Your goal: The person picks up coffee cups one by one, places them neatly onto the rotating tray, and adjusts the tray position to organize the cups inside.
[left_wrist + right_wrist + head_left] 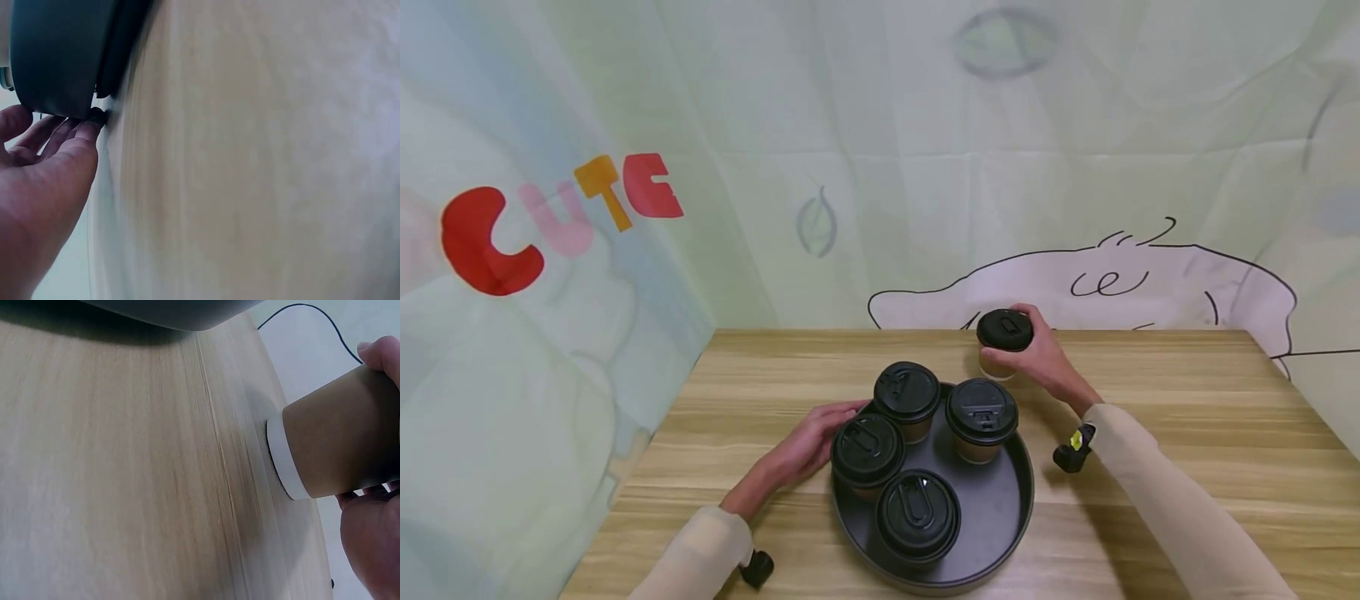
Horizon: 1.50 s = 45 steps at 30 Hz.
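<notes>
At the table's far edge, my right hand (1037, 358) grips a lidded paper coffee cup (344, 434) around its side. The cup is brown with a white band at the base and a black lid (1004, 330); whether its base touches the table I cannot tell. My left hand (812, 442) rests against the outer wall of a round dark tray (59, 56), fingers lying along it. Several similar cups stand in the tray: one at the back (907, 392), one at the right (982, 412), one at the left (868, 452) and one at the front (918, 517).
The wooden table (1187, 467) extends on both sides of the tray. A printed curtain (880, 167) hangs behind the table and along its left side. A black wrist device (1073, 450) sits at the right sleeve, another device (757, 569) at the left.
</notes>
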Each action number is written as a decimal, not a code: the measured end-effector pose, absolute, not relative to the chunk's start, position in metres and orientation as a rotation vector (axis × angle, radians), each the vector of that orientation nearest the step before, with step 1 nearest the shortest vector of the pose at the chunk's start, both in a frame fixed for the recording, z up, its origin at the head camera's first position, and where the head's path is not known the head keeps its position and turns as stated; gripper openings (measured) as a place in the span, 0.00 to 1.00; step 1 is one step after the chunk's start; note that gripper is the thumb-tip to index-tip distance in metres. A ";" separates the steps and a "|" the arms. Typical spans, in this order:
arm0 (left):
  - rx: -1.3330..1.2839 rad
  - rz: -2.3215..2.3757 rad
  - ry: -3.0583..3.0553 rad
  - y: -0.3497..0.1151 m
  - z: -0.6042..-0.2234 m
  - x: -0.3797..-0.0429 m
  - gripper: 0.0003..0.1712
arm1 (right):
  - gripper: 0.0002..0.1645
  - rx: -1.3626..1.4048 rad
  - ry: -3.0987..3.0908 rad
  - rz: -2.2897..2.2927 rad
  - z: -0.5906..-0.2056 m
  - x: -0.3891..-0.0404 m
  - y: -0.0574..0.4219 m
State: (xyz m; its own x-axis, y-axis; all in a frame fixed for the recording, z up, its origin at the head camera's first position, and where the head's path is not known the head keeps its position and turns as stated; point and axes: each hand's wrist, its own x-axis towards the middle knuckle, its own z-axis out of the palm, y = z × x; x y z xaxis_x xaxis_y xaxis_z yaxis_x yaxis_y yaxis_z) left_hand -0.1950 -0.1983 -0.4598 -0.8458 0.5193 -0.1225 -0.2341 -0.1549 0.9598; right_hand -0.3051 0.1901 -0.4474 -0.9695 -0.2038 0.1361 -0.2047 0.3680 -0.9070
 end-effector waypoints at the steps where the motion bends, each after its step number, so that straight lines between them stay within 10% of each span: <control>1: 0.324 2.043 1.631 -0.198 -0.460 -0.195 0.30 | 0.57 0.390 -2.596 1.718 -0.447 -0.304 0.191; 45: 0.345 2.039 1.632 -0.198 -0.459 -0.198 0.30 | 0.50 0.614 -2.556 1.540 -0.382 -0.221 0.240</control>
